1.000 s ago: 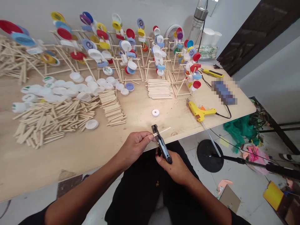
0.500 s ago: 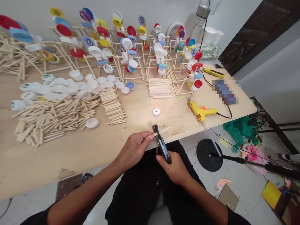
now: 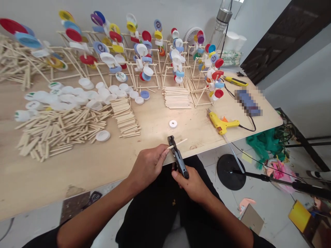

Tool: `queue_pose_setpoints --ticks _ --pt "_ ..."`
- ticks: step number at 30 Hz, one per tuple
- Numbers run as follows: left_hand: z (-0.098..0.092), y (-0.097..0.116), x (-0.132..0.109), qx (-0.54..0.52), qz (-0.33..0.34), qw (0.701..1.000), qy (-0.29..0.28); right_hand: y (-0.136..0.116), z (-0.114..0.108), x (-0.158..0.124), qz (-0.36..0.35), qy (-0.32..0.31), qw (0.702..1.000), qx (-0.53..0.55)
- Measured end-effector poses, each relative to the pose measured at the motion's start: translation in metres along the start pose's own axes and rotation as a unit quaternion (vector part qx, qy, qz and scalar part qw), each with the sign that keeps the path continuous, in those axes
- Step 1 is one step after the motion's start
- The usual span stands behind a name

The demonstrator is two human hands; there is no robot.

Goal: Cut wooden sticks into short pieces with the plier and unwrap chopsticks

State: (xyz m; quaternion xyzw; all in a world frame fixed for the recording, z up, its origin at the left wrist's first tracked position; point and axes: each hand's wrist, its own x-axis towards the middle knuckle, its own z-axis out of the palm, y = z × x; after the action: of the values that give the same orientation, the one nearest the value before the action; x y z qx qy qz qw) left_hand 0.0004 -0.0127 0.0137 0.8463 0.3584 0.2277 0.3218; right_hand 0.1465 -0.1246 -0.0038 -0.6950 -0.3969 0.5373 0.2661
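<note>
My left hand point(image 3: 150, 163) pinches one end of a thin wooden stick point(image 3: 182, 142) over the front edge of the table. My right hand point(image 3: 192, 184) is wrapped round the handles of a dark cutting tool like pliers point(image 3: 178, 156). The tool's jaws sit across the stick, whose far end sticks out to the right. Just beyond the jaws lies a small white disc point(image 3: 173, 124) with a hole in its middle. A white bottle cap point(image 3: 102, 135) rests to the left, beside a heap of short sticks point(image 3: 64, 129).
A yellow glue gun point(image 3: 223, 123) lies on the right of the wooden table point(image 3: 103, 172), with a yellow utility knife point(image 3: 236, 81) behind it. Stick frames with coloured caps point(image 3: 144, 65) line the back. Neat rows of sticks point(image 3: 177, 97) and white caps point(image 3: 69, 94) stand before them.
My view has shifted slightly. Both hands keep their grip, and the stick stays in the tool's jaws with almost no movement.
</note>
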Motion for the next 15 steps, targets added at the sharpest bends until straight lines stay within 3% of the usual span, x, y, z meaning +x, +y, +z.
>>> queue_pose_setpoints --ticks 4,8,15 --pt "-0.0036 0.0018 0.0051 -0.138 -0.097 0.984 -0.051 -0.0007 -0.0006 -0.0007 -0.005 -0.007 1.000 -0.002" --pt "-0.0068 0.0025 0.0100 -0.248 -0.147 0.954 -0.075 -0.0030 -0.0023 -0.0014 -0.007 -0.003 1.000 -0.018" --pt "-0.0079 0.0090 0.0101 -0.308 -0.204 0.927 -0.070 -0.0077 -0.0038 -0.0006 -0.015 0.012 0.999 -0.050"
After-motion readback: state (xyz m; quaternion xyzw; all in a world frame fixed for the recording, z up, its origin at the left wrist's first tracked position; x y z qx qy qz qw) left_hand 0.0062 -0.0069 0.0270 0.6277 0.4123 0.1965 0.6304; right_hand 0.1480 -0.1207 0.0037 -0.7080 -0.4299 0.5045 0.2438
